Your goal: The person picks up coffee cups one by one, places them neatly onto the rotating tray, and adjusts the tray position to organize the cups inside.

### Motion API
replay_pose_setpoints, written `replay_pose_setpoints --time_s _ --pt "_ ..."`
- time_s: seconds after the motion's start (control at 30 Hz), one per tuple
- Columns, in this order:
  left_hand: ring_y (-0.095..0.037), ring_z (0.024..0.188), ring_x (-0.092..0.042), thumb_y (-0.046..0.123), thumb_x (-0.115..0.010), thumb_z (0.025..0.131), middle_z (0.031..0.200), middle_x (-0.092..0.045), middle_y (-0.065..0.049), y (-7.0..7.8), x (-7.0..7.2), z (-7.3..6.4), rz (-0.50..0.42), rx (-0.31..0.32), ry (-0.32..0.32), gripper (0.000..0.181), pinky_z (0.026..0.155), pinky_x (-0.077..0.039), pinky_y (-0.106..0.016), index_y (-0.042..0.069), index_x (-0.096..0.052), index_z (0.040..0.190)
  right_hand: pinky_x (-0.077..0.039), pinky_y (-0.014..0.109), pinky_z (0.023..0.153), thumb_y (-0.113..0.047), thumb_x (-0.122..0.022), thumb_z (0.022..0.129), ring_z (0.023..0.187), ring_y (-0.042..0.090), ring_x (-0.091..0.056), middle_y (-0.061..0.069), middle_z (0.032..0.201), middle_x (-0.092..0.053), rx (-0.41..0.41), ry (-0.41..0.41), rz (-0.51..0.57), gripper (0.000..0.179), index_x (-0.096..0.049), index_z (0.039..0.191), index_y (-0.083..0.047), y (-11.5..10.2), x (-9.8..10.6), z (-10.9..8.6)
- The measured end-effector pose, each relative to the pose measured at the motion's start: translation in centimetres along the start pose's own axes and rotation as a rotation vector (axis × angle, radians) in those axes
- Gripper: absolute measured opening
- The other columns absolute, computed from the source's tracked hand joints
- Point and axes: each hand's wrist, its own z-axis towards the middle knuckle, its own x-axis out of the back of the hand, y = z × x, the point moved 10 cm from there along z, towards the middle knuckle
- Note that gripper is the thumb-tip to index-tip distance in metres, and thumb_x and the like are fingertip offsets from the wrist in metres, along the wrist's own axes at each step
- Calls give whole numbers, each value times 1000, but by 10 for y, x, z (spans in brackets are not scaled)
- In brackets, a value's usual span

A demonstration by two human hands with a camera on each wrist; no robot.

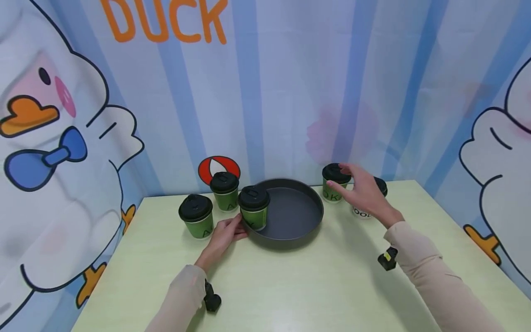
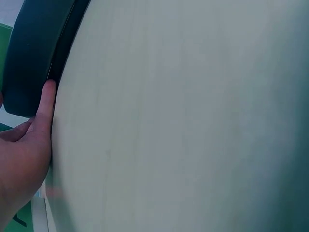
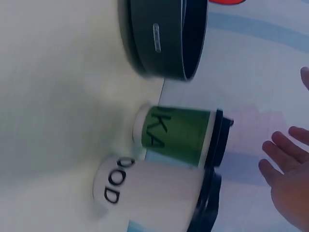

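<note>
A round dark grey pan (image 1: 296,212) rests on the table, and a green paper cup (image 1: 255,218) with a black lid stands inside its left edge. My left hand (image 1: 224,237) holds the pan's left side, with one finger (image 2: 46,99) low along the outer wall. My right hand (image 1: 365,191) is raised at the right with spread fingers and holds nothing. Close by it stand another green cup (image 1: 332,191) and a white cup (image 1: 362,212), both black-lidded. The hand partly covers the white cup in the head view.
Two more green cups with black lids, a front one (image 1: 199,227) and a back one (image 1: 227,200), stand left of the pan. Behind the pale table (image 1: 290,290) hangs a striped curtain (image 1: 286,92) printed with cartoon ducks.
</note>
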Motion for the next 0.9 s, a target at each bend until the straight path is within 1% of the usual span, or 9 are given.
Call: replay_pose_setpoints --time_s 0.1,0.23,0.37,0.47,0.57,0.63,0.7,0.77,0.9 --pt "-15 87 -69 29 -49 112 102 -69 -17 -1 0 0 7 0 -4 53 85 -61 -30 -18 -55 133 -36 66 111 -49 -68 99 139 45 -42 27 150 -47 22 2 -52 79 -40 154 2 6 10 7" --pt "-16 87 -70 31 -50 111 100 -69 -17 -1 1 0 11 -5 -6 53 86 -61 -31 -18 -56 131 -31 69 114 -51 -73 94 145 46 -34 26 157 -37 10 3 -97 88 -37 157 -1 24 16 10" --pt "-16 87 -70 31 -51 111 101 -70 -18 -1 1 1 14 -13 -8 53 86 -61 -32 -18 -57 131 -30 70 113 -55 -77 88 145 47 -32 25 159 -34 -10 8 -156 97 -34 159 -4 46 17 8" --pt "-16 88 -70 31 -50 111 101 -70 -18 -2 1 2 23 -10 -8 53 87 -61 -33 -18 -57 131 -30 72 112 -58 -79 85 145 49 -31 27 160 -32 -47 25 -172 104 -31 160 -4 64 17 3" --pt "-17 87 -70 30 -50 111 101 -70 -18 -2 2 2 31 -6 -1 52 87 -61 -33 -18 -57 130 -28 74 111 -59 -79 85 146 51 -28 28 163 -27 -116 41 -126 110 -24 163 -4 84 18 -3" --pt "-17 87 -70 30 -50 111 101 -70 -18 -2 2 2 33 -7 3 52 87 -62 -33 -18 -58 130 -27 76 111 -59 -78 86 148 52 -25 28 165 -22 -169 44 -70 113 -18 165 -5 97 16 -8" --pt "-17 87 -70 30 -50 111 101 -70 -18 -1 2 2 31 -6 6 52 87 -61 -33 -18 -57 130 -26 76 111 -59 -78 86 148 52 -24 29 165 -20 -223 53 -13 116 -13 166 -5 109 15 -13" --pt "-16 87 -70 30 -50 111 101 -70 -18 -1 1 1 29 -3 6 52 87 -61 -33 -17 -57 131 -27 76 111 -58 -78 87 148 52 -24 29 165 -20 -268 61 41 117 -10 166 -6 119 13 -16" --pt "-16 87 -70 30 -50 111 100 -70 -17 0 1 0 24 -4 4 52 90 -61 -36 -17 -57 132 -29 74 111 -59 -78 86 146 53 -28 30 163 -24 -327 64 102 118 -10 166 -4 133 8 -21"
